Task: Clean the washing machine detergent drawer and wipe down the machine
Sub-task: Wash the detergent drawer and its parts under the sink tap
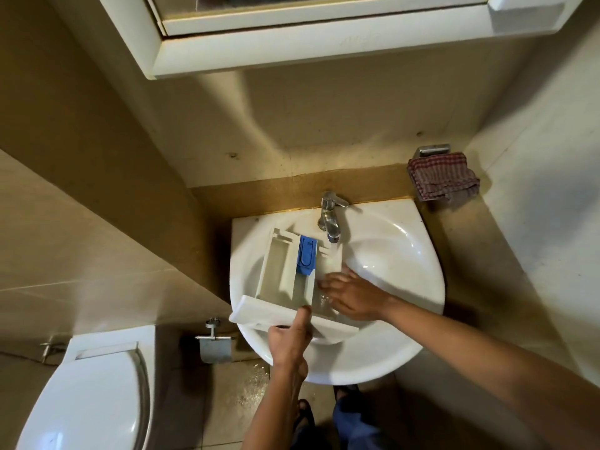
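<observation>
A white detergent drawer [276, 274] with a blue insert [306, 255] lies across the white sink [399, 254], its front panel toward me. Water runs from the chrome tap [330, 219] into the drawer's right compartment. My left hand [289, 336] grips the drawer's front panel, thumb laid on top. My right hand [354, 297] reaches into the right compartment under the stream, fingers spread and touching the inside.
A checked cloth [443, 177] hangs from a holder on the wall at the right. A toilet [94, 394] stands at the lower left, beside a paper holder [214, 345]. A mirror cabinet [324, 34] juts out overhead. The floor below the sink is wet.
</observation>
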`<move>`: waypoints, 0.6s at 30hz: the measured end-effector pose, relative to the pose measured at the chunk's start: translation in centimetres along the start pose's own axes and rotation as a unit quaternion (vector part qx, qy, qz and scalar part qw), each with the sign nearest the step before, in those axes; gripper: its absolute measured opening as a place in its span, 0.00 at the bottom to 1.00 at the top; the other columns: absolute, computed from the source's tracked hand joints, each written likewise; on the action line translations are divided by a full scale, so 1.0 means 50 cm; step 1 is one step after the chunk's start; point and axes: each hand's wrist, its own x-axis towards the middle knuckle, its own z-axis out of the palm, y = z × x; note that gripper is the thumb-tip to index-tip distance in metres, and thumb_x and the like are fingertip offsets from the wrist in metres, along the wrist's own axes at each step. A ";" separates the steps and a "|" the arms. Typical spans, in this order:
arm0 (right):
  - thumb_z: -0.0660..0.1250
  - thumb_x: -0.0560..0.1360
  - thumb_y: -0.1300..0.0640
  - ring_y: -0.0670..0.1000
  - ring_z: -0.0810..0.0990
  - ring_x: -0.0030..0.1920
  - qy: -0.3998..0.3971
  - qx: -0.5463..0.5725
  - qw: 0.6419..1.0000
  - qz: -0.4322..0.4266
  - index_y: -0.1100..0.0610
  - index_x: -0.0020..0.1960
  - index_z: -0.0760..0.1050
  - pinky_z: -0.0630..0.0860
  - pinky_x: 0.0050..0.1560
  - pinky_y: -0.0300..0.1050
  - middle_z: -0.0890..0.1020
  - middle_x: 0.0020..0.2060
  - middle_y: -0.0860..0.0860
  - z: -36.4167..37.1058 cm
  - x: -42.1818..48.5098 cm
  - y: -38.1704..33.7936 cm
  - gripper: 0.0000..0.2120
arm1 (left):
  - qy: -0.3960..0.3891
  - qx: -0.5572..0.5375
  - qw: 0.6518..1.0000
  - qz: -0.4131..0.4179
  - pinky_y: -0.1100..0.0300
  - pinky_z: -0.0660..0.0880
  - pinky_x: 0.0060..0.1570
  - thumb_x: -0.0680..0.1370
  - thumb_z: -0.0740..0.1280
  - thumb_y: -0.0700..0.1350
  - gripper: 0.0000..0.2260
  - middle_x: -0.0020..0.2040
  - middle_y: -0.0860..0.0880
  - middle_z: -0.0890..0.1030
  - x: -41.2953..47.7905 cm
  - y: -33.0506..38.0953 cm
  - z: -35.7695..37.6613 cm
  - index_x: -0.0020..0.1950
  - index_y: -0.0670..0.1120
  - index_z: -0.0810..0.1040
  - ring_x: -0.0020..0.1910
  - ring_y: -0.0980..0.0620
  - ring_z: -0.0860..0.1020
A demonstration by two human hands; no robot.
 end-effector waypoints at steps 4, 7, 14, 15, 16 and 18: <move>0.41 0.82 0.42 0.51 0.62 0.74 -0.015 -0.023 0.997 -0.071 0.52 0.71 0.69 0.62 0.73 0.50 0.69 0.71 0.50 -0.009 -0.031 0.030 0.28 | 0.004 0.025 0.999 -0.022 0.59 0.72 0.35 0.62 0.76 0.47 0.13 0.31 0.46 0.76 -0.022 0.005 -0.005 0.35 0.39 0.77 0.32 0.49 0.73; 0.45 0.82 0.45 0.48 0.48 0.77 0.055 0.040 0.995 0.079 0.51 0.77 0.58 0.49 0.77 0.46 0.54 0.77 0.48 0.001 -0.025 0.049 0.25 | 0.019 0.047 0.999 -0.019 0.60 0.72 0.33 0.57 0.75 0.51 0.17 0.29 0.47 0.76 -0.040 0.003 0.001 0.32 0.40 0.75 0.30 0.48 0.73; 0.51 0.83 0.57 0.42 0.46 0.75 0.104 0.366 0.888 0.256 0.50 0.77 0.38 0.54 0.66 0.32 0.38 0.76 0.45 -0.007 -0.004 -0.049 0.29 | 0.036 0.044 0.998 -0.034 0.56 0.76 0.34 0.55 0.74 0.53 0.23 0.34 0.44 0.79 -0.067 0.020 0.010 0.41 0.36 0.80 0.33 0.46 0.76; 0.52 0.83 0.57 0.43 0.47 0.75 0.099 0.369 0.888 0.257 0.52 0.77 0.38 0.56 0.65 0.32 0.37 0.76 0.46 -0.001 -0.008 -0.065 0.29 | 0.037 0.045 0.998 -0.035 0.53 0.78 0.35 0.55 0.74 0.53 0.23 0.35 0.43 0.79 -0.067 0.025 0.010 0.41 0.36 0.80 0.33 0.45 0.76; 0.52 0.83 0.57 0.45 0.50 0.75 0.088 0.365 0.890 0.258 0.53 0.78 0.38 0.59 0.66 0.35 0.37 0.76 0.47 0.008 -0.015 -0.076 0.30 | 0.040 0.048 0.997 -0.034 0.51 0.80 0.37 0.56 0.74 0.53 0.23 0.36 0.43 0.80 -0.067 0.032 0.010 0.41 0.37 0.80 0.34 0.45 0.77; 0.53 0.83 0.55 0.50 0.58 0.74 0.073 0.356 0.894 0.262 0.53 0.78 0.39 0.63 0.67 0.43 0.40 0.77 0.47 0.026 -0.032 -0.080 0.30 | 0.038 0.059 0.997 -0.030 0.47 0.81 0.41 0.57 0.74 0.53 0.23 0.39 0.42 0.81 -0.063 0.039 0.009 0.42 0.37 0.80 0.37 0.45 0.78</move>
